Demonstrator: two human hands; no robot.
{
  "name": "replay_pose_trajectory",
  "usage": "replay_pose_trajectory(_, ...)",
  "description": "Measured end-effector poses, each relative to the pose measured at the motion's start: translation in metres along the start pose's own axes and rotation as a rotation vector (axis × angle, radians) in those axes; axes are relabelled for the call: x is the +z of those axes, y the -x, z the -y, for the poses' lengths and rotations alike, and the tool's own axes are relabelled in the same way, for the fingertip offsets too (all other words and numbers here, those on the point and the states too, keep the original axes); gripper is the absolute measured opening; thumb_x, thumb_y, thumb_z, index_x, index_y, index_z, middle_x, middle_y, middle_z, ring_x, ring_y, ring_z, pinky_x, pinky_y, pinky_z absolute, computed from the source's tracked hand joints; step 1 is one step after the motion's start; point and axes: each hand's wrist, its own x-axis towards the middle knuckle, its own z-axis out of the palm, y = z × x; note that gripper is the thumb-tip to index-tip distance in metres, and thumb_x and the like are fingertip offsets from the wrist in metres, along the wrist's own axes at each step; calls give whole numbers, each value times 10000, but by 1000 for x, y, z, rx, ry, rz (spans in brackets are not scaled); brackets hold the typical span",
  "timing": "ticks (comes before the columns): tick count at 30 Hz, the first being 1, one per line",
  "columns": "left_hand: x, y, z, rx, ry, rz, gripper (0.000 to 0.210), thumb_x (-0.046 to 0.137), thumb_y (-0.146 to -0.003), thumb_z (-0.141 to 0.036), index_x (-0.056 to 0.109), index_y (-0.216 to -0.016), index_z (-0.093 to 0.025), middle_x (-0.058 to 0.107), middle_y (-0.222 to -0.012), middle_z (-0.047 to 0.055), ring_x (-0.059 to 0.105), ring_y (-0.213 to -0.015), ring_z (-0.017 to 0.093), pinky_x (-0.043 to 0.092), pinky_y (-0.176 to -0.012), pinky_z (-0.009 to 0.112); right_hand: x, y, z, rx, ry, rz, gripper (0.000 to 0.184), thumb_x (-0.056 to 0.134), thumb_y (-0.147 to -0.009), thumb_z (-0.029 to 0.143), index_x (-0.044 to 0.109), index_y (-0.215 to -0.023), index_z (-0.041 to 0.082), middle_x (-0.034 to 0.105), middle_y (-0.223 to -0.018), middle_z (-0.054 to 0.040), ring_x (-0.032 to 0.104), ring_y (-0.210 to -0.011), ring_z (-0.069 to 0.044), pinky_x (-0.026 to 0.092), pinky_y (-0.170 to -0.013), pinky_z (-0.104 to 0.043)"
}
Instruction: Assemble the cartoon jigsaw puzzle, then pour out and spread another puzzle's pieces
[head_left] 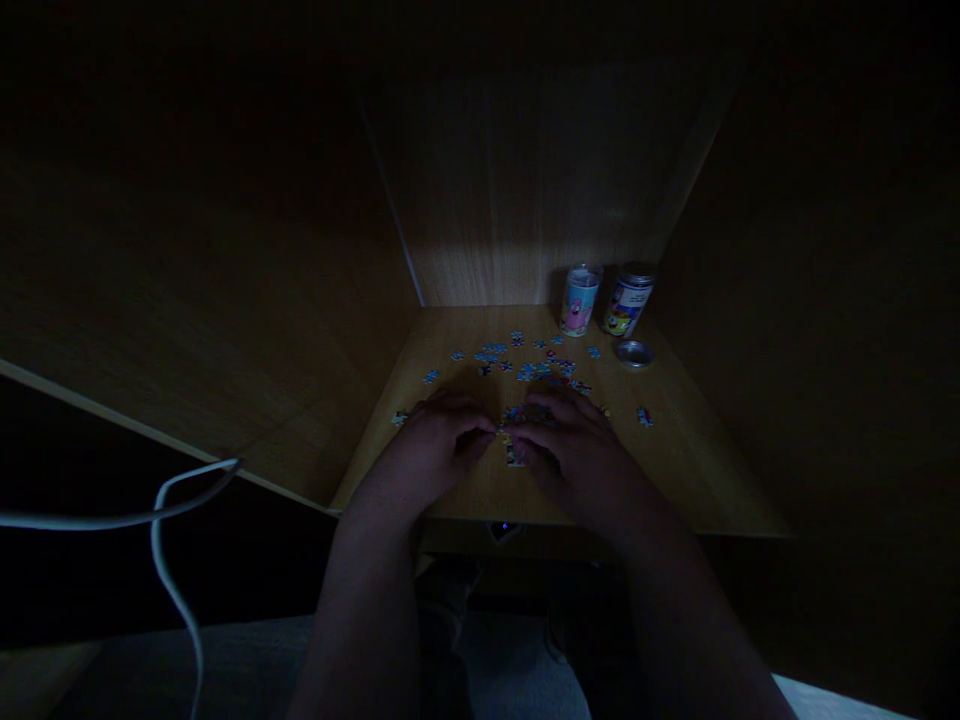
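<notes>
Both hands rest on a dim bench point(697, 470), the left hand point(435, 440) and right hand point(574, 445) with fingers curled together on joined puzzle pieces point(515, 440); loose pieces point(525, 365) lie beyond, then a lid point(634, 352) and two tins point(604, 299) far right.

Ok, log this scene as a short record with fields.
surface: wooden desk walled on three sides
left hand: flat on the desk, fingers on puzzle pieces
right hand: beside it, fingers on the joined pieces
loose pieces: scattered behind the hands
tins: pink one, blue one, upright at back
lid: lying before the blue tin
light: dim
</notes>
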Motion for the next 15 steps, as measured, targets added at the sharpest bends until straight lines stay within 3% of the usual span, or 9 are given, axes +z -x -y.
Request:
replay_pose_trajectory(3,-6,3,2,-18,-6,-42,179,699,-993,-123,790,-1046,-267,808,-1050,23,728,-1050,237,552,-962,403,-13,3,-6,101,25,-121,291,569,-1087,299,801,-1258,263,736,-1350,-120,621,-1310,-326,507,-1150,-548)
replay_pose_trajectory(7,-23,13,9,-101,-90,-106,124,686,-1012,-191,793,-1007,-253,816,-1054,45,735,-1052,265,564,-958,421,-39,16,-26,384,218,-280,304,524,-1075,303,795,-1160,196,783,-1134,-167,674,-1035,-362,538,-967,-555)
replay_pose_trajectory(9,-32,19,13,-172,-130,-116,133,670,-1016,-213,800,-1012,-243,820,-1065,59,751,-1035,276,575,-947,425,-46,23,-37,437,295,-236,315,511,-1065,299,799,-1120,183,778,-1093,-184,676,-973,-365,533,-920,-549)
replay_pose_trajectory(12,-40,28,19,-273,-184,-106,188,627,-1035,-251,814,-1035,-241,831,-1093,72,775,-1005,287,594,-912,426,-46,29,-46,386,347,-112,315,532,-1076,354,804,-1078,194,767,-1100,-183,681,-992,-356,520,-942,-541)
replay_pose_trajectory(15,-43,33,20,-310,-205,-93,209,616,-1040,-278,821,-1040,-239,839,-1104,77,788,-1009,296,602,-923,432,-41,28,-48,353,345,-77,312,594,-1070,444,804,-1086,213,762,-1117,-162,679,-1051,-350,510,-987,-539)
